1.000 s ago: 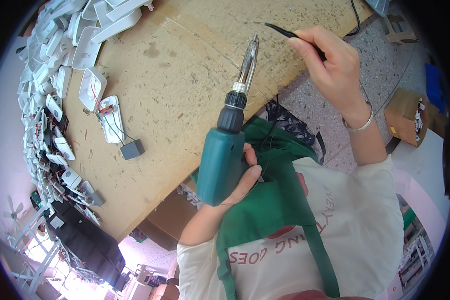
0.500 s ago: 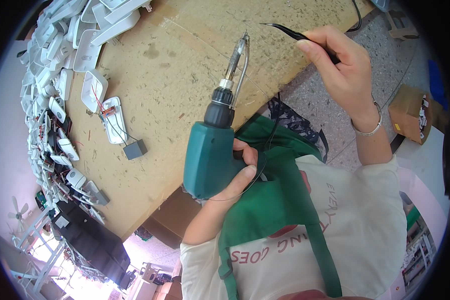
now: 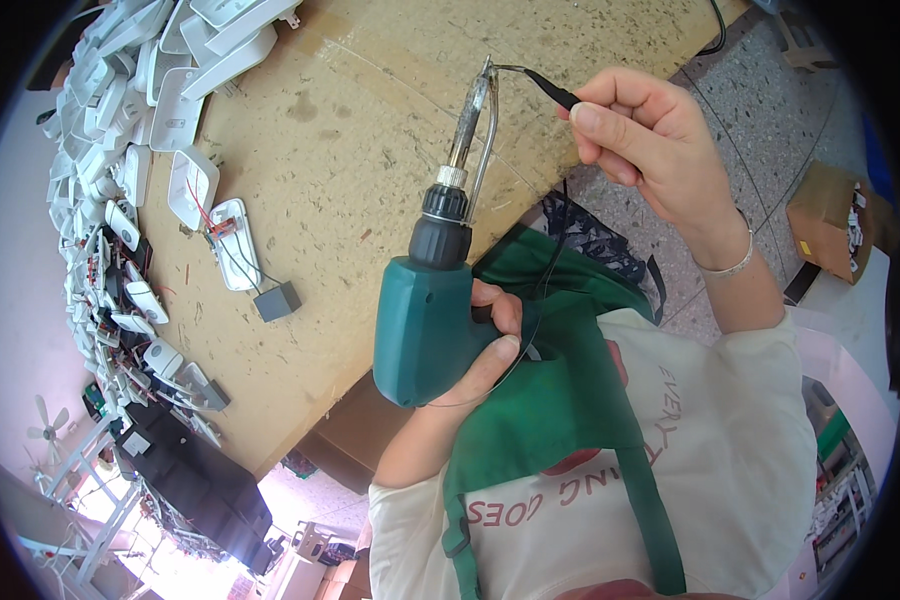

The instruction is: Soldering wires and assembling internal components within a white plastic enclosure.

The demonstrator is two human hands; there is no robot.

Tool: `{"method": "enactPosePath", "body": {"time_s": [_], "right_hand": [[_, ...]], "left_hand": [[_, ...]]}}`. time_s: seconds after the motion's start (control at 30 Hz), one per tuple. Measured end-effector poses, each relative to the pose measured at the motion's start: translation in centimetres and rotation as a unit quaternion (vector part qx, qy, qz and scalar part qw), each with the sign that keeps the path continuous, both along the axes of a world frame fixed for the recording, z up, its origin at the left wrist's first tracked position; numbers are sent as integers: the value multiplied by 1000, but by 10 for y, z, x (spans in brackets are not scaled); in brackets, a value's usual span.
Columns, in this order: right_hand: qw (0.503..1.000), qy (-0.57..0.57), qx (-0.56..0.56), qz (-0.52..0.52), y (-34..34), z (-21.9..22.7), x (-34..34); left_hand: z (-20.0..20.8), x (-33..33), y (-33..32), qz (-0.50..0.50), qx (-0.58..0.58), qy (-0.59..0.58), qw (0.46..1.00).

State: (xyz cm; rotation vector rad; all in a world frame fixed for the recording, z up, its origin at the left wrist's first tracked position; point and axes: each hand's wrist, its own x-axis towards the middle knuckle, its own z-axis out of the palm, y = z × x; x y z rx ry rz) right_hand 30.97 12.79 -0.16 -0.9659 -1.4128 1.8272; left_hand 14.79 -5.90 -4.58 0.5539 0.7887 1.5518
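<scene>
My left hand (image 3: 492, 345) is wrapped round the handle of a teal soldering gun (image 3: 425, 325). The gun's metal barrel points away from me over the table, with a thin solder feed tube (image 3: 487, 150) running beside it. In my right hand (image 3: 655, 145), black tweezers with a bent fine point (image 3: 550, 88) are pinched between thumb and fingers. Their point meets the gun's tip, or lies just beside it; the gap is too small to tell. To the left lies an open white plastic housing (image 3: 234, 240) with red and dark wires, joined to a small grey block (image 3: 276, 301).
A large heap of white plastic housings (image 3: 120, 90) lines the table's left side. The worn tan tabletop (image 3: 320, 200) ends diagonally near my body. A black box-shaped object (image 3: 185, 480) stands at the lower left, and a cardboard box (image 3: 825, 220) sits at the right.
My right hand has brought the tweezers left and slightly down, from apart to the soldering gun's tip. The whole view has shifted slightly; my left hand keeps its hold.
</scene>
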Motion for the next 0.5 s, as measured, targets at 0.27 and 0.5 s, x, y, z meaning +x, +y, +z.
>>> {"method": "enactPosePath", "body": {"time_s": [0.27,0.5], "right_hand": [[993,-58,106,5,2,0,2],[957,-150,248,2,6,1,8]], "left_hand": [[1,-1,-1,-6,-8,17,1000],[0,0,-3,-8,-18,43,999]]}}
